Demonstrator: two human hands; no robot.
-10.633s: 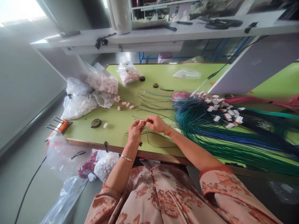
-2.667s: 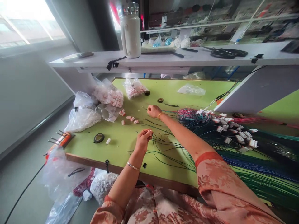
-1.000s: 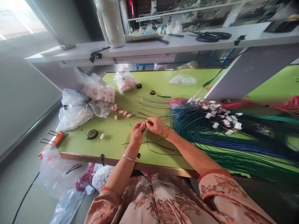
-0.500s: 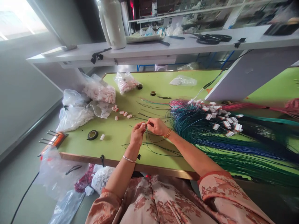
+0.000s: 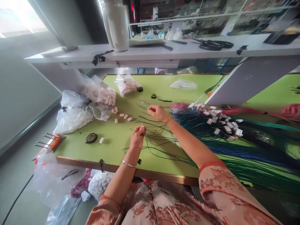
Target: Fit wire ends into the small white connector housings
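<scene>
My left hand (image 5: 137, 137) is closed around a small white connector housing (image 5: 142, 127), mostly hidden by the fingers. Thin dark wires (image 5: 152, 140) run from it to the right across the table. Farther forward and to the right, my right hand (image 5: 157, 112) has its fingers curled in a pinch above loose wire ends (image 5: 144, 117). Whether a wire is between those fingertips is hidden. Several loose white-and-orange connectors (image 5: 126, 116) lie left of the hands. To the right spreads a large bundle of green, blue and pink wires (image 5: 182, 122), with finished-looking connector ends (image 5: 227, 128) on top.
Black tape rolls (image 5: 91, 137) and a lone white connector (image 5: 101, 140) sit at left, near bags of connectors (image 5: 99, 92). An orange pronged holder (image 5: 55, 143) is at the left edge. A raised shelf (image 5: 145, 55) with scissors (image 5: 212, 44) crosses behind the table (image 5: 112, 150).
My right hand has moved away from my left, forward and slightly right, toward the loose wire ends. My left hand stays nearly in place, still holding the connector housing.
</scene>
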